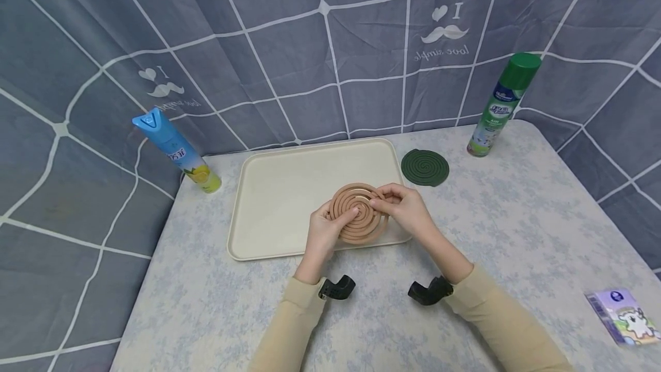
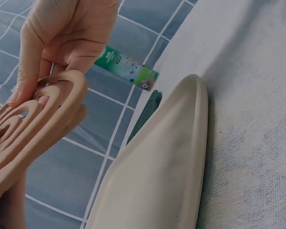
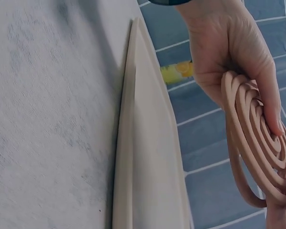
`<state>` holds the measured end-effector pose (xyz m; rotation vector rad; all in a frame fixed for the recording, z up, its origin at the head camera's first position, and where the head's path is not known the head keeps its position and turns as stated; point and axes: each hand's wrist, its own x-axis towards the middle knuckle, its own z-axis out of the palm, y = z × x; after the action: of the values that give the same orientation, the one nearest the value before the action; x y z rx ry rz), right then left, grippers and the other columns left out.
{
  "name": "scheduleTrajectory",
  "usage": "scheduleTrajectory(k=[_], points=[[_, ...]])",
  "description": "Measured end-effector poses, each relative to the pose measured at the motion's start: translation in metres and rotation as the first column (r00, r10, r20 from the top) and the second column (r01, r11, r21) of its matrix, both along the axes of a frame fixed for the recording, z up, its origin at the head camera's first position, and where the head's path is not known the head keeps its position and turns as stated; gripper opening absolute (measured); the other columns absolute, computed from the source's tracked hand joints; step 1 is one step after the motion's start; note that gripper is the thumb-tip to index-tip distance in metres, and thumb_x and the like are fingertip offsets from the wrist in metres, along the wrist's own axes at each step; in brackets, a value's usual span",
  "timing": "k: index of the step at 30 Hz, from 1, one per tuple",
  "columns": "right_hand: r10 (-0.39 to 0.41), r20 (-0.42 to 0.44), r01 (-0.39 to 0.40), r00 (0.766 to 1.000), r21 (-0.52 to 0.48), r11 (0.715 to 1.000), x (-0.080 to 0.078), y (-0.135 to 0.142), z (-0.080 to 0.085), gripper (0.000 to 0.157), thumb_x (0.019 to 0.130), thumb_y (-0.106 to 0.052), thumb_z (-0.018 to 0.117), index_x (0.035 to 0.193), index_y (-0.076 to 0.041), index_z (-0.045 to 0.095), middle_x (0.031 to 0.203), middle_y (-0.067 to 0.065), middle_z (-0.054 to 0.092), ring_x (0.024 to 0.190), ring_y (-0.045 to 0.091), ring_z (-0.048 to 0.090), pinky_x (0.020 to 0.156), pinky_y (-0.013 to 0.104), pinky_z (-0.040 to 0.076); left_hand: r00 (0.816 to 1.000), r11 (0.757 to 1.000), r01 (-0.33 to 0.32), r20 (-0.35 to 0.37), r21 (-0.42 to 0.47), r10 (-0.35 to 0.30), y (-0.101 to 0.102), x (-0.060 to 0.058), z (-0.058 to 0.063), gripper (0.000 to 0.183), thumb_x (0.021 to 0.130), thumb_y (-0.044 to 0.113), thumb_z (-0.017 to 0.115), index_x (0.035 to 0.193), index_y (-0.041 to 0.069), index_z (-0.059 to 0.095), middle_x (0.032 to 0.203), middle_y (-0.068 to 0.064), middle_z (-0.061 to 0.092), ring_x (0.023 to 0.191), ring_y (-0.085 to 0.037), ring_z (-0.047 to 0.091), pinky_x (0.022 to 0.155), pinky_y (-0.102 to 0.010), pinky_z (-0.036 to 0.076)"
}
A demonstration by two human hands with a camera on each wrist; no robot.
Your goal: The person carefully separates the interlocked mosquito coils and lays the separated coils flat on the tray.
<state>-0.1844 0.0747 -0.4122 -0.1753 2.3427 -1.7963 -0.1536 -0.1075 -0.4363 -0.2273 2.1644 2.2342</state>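
A brown mosquito coil [image 1: 355, 233] is held up above the front right part of the cream tray [image 1: 273, 200]. My left hand [image 1: 321, 231] grips it from the left, thumb laid over the face close to the centre. At the upper right, my right hand [image 1: 410, 211] pinches the coil's rings between thumb and fingers. In the right wrist view an outer ring [image 3: 238, 179] hangs away from the other rings. Beside the tray's right edge, a dark green mosquito coil [image 1: 425, 167] lies flat on the table.
A blue and yellow spray can [image 1: 181, 151] stands left of the tray; a green spray can [image 1: 503, 105] stands at the back right. Near the right front lies a purple packet [image 1: 625, 316]. A grey-blue patterned curtain [image 1: 289, 62] hangs behind the pale table [image 1: 206, 314].
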Motion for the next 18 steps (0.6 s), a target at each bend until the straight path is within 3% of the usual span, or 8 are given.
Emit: scheduleTrajectory(k=[11,15,18], points=[[0.075,0.029,-0.076,0.997,0.033,0.997,-0.003,0.003,0.001,0.032,0.087,-0.014,0.076,0.112,0.004,0.066,0.085,0.008,0.074,0.069,0.004,0.065,0.063,0.024,0.054,1.0,0.999,0.017,0.001,0.033,-0.017,-0.001,0.001,-0.003,0.039,0.086,0.011,0.075,0.122,0.0,0.066,0.107,-0.017,0.073,0.079,-0.008,0.071,0.072,-0.022,0.06],[0.103,0.027,-0.104,0.994,0.054,0.993,-0.004,0.006,0.002,0.03,0.087,-0.014,0.076,0.11,0.004,0.068,0.086,0.009,0.075,0.068,0.005,0.065,0.063,0.027,0.055,0.994,0.992,0.099,0.049,0.079,-0.103,-0.005,0.001,-0.001,0.043,0.089,0.015,0.073,0.128,0.001,0.062,0.11,-0.014,0.071,0.084,-0.009,0.07,0.075,-0.023,0.059],[0.138,0.011,-0.138,0.99,0.068,0.988,-0.005,0.009,0.003,0.028,0.087,-0.013,0.076,0.109,0.003,0.068,0.085,0.008,0.074,0.068,0.006,0.064,0.063,0.029,0.055,0.974,0.969,0.197,0.08,0.149,-0.21,-0.011,0.0,0.003,0.049,0.097,0.028,0.063,0.136,-0.001,0.055,0.113,-0.013,0.067,0.09,-0.009,0.069,0.079,-0.022,0.058]])
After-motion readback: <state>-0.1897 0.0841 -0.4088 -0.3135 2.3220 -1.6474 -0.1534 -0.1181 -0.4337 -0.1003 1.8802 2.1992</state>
